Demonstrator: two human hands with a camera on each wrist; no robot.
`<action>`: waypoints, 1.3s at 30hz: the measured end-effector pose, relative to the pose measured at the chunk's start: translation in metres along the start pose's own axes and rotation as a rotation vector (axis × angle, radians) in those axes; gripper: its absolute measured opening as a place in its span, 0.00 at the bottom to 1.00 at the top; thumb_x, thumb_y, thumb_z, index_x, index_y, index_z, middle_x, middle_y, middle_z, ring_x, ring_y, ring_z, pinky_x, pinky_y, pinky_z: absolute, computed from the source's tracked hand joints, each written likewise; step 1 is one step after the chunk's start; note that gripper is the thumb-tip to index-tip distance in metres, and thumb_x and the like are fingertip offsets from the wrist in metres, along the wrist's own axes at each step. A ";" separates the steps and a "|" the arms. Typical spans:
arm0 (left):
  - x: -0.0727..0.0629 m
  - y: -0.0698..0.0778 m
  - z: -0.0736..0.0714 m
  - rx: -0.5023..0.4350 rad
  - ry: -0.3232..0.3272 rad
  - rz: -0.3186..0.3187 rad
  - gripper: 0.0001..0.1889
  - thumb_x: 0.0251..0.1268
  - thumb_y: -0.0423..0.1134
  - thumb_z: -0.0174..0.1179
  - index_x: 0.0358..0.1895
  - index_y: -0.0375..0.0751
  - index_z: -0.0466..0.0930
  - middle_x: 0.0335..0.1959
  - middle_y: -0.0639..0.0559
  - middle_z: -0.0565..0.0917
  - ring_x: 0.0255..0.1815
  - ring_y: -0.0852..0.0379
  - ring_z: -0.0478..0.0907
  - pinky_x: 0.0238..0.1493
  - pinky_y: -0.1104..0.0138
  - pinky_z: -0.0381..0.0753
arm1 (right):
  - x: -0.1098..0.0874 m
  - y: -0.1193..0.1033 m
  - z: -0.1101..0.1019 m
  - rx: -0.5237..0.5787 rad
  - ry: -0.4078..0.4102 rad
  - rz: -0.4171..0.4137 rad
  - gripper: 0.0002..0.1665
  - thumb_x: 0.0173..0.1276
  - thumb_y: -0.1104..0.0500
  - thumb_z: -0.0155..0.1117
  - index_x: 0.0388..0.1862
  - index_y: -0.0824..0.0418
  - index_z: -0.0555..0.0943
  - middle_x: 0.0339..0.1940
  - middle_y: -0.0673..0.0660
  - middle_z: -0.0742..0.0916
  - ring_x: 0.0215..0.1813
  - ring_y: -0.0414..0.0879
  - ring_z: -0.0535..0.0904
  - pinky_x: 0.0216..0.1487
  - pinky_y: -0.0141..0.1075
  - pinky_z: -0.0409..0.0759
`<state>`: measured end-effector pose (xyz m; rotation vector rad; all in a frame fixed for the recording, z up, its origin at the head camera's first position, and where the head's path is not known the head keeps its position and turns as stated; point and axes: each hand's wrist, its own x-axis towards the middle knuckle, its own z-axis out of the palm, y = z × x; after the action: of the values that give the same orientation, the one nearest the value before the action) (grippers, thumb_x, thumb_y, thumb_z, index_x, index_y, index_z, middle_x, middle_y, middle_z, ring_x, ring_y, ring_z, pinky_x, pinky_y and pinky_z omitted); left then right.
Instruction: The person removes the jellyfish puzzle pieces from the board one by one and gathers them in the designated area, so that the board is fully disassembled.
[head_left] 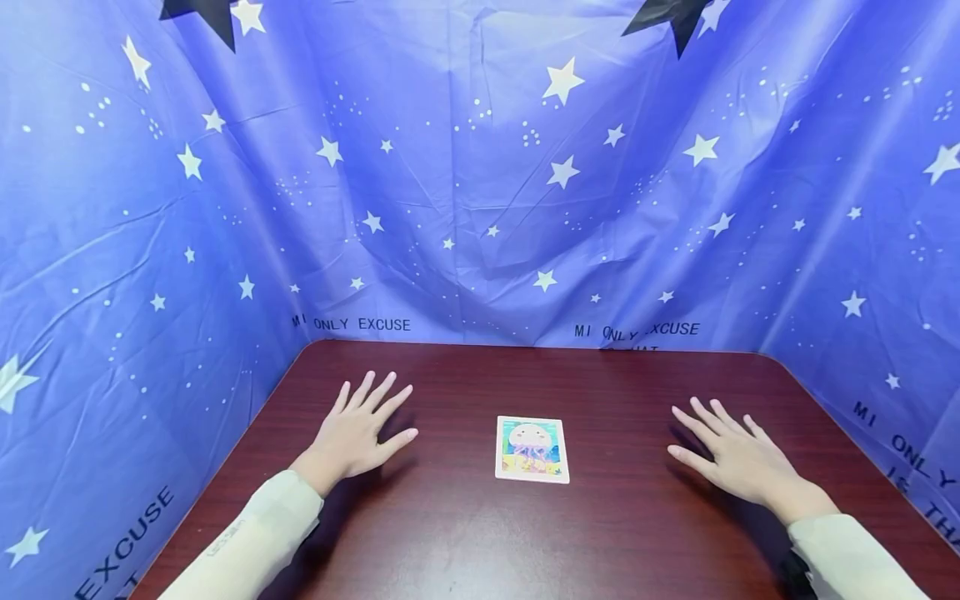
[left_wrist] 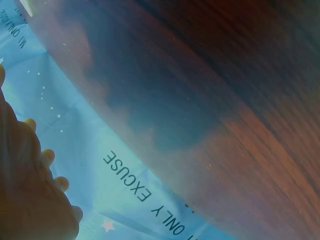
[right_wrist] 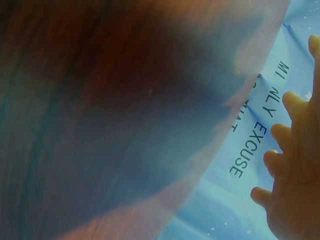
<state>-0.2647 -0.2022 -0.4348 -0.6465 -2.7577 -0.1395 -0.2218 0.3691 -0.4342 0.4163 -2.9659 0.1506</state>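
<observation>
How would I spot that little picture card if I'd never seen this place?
Find the reddish-brown table with starry blue cloth behind it. Look between the person's left hand and right hand. The card lying there has a white border and a pink jellyfish picture, unlike the plain wood around it.
</observation>
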 end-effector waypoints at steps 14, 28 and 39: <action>0.006 0.010 0.002 -0.114 -0.010 0.009 0.37 0.71 0.67 0.49 0.78 0.53 0.63 0.79 0.45 0.59 0.79 0.37 0.49 0.73 0.37 0.46 | 0.000 -0.003 0.001 0.066 0.004 -0.005 0.42 0.73 0.32 0.53 0.77 0.54 0.66 0.76 0.68 0.66 0.75 0.69 0.58 0.64 0.71 0.55; 0.018 0.034 0.006 -0.202 -0.091 0.180 0.34 0.77 0.58 0.48 0.77 0.42 0.63 0.77 0.39 0.60 0.79 0.39 0.50 0.74 0.44 0.53 | 0.008 -0.017 0.005 0.143 0.017 -0.028 0.39 0.73 0.36 0.57 0.73 0.59 0.72 0.74 0.68 0.69 0.74 0.70 0.61 0.62 0.70 0.60; 0.027 0.064 0.016 -0.212 -0.184 0.311 0.33 0.78 0.57 0.46 0.76 0.39 0.64 0.76 0.38 0.63 0.77 0.37 0.56 0.73 0.44 0.55 | 0.018 -0.031 0.016 0.171 0.074 -0.107 0.34 0.72 0.40 0.61 0.66 0.62 0.78 0.70 0.69 0.74 0.70 0.71 0.66 0.56 0.72 0.66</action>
<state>-0.2635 -0.1309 -0.4394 -1.1887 -2.7920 -0.3197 -0.2323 0.3331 -0.4446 0.5761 -2.8596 0.4010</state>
